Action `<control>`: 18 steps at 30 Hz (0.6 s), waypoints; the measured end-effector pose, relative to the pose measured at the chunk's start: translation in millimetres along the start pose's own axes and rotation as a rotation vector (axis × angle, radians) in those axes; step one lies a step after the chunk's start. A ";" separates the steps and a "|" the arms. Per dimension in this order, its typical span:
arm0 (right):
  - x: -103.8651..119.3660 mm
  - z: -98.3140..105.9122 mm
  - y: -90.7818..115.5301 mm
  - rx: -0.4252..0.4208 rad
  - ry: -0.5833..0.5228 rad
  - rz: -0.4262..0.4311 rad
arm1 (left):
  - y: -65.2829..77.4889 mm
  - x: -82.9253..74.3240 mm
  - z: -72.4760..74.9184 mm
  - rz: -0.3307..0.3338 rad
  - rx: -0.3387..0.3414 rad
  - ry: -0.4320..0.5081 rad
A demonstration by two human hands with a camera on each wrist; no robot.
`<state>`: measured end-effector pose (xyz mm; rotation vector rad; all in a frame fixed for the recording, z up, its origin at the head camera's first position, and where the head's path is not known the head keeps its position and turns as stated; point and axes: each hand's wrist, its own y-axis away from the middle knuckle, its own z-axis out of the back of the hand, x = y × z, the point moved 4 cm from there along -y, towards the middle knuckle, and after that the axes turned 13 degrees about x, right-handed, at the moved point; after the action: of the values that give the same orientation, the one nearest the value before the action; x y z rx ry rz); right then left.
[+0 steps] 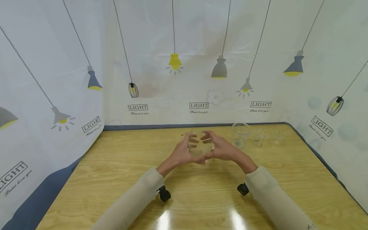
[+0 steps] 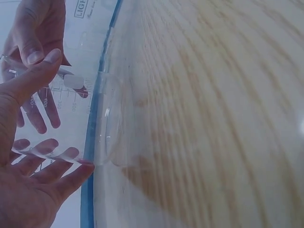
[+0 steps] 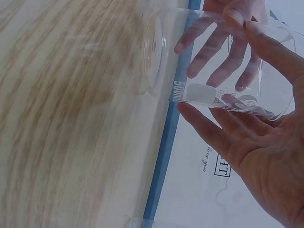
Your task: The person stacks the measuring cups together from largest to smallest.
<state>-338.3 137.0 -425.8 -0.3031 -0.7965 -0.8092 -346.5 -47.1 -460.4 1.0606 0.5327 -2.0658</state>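
Observation:
Both hands hold one clear glass beaker (image 1: 200,147) between them, close over the wooden table. My left hand (image 1: 184,151) wraps its left side, thumb on the near side and fingers spread along the glass. On the other side, my right hand (image 1: 220,148) grips the same beaker. The two thumbs come together at the near side. In the right wrist view the beaker (image 3: 202,93) carries a white printed patch and a "500ml" mark; the left wrist view shows printed graduations. Fingers are visible through the clear wall.
Toward the back right of the table (image 1: 120,166) stand a larger clear glass vessel (image 1: 241,131) and smaller clear glassware (image 1: 257,140) beside it. A white curtain (image 1: 161,95) with printed lamps surrounds the table's back and sides. A small black device (image 1: 164,193) is on the left wrist.

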 end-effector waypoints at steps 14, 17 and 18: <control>12.3 -8.0 5.7 0.030 0.005 0.016 | 11.3 0.0 0.0 -0.003 0.014 -0.011; 14.7 -9.7 7.3 0.037 0.021 0.012 | 13.8 -0.2 -1.7 -0.001 0.025 -0.005; 15.4 -10.2 7.3 0.037 0.022 0.011 | 14.6 -0.6 -1.9 -0.002 0.027 -0.002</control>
<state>-321.1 128.4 -421.0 -0.2649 -0.7880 -0.7857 -334.0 -55.0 -461.4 1.0738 0.5068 -2.0806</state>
